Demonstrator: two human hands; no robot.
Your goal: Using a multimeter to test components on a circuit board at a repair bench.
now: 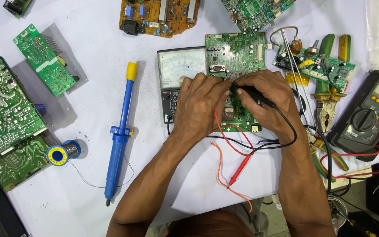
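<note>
White cluttered workbench (88, 145). Right hand (268, 98) pinching slim black test probe (255, 95), tip down onto green circuit board (235, 55) for contact; left hand (200, 103) pressed flat, empty, steadying board over analog meter (181, 66).

We look down on a white tabletop (88, 184) under bright, even light, shadows short and soft. Below the grip its near edge ends, and off to the lower right lies a dark floor (373, 206).

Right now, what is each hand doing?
Left hand: closed, fingertips pressed on the green circuit board; anything gripped is hidden.
Right hand: closed on the black test probe.
</note>
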